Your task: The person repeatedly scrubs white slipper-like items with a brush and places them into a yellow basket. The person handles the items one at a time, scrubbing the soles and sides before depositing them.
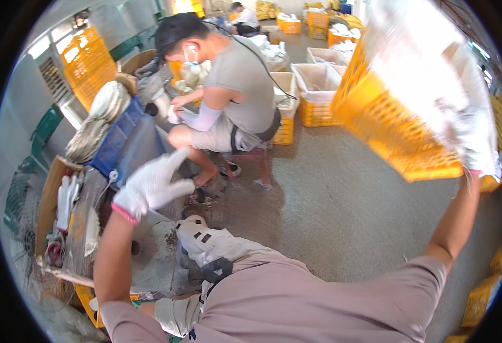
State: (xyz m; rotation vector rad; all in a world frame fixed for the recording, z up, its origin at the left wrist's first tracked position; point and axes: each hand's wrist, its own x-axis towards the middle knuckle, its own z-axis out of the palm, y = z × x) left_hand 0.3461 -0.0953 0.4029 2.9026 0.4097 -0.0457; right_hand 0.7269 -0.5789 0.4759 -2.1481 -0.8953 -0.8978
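My left hand [155,184], in a white knit glove with a pink cuff, hangs with fingers spread and nothing in it, in front of a blue crate [124,140]. My right hand [472,140], gloved likewise, is raised at the right against the near corner of a yellow plastic crate [396,126]. That crate looks tilted, and a heap of white cloth-like pieces [414,63] fills it. The right fingers blur into the white heap, so I cannot tell whether they grip the crate or the pieces.
A co-worker [231,86] sits on a low stool ahead, bent over white work. White gloves are stacked on the blue crate. A cardboard box [48,211] with gloves stands at my left. Lined yellow crates [318,111] stand on the floor [331,194] beyond the co-worker.
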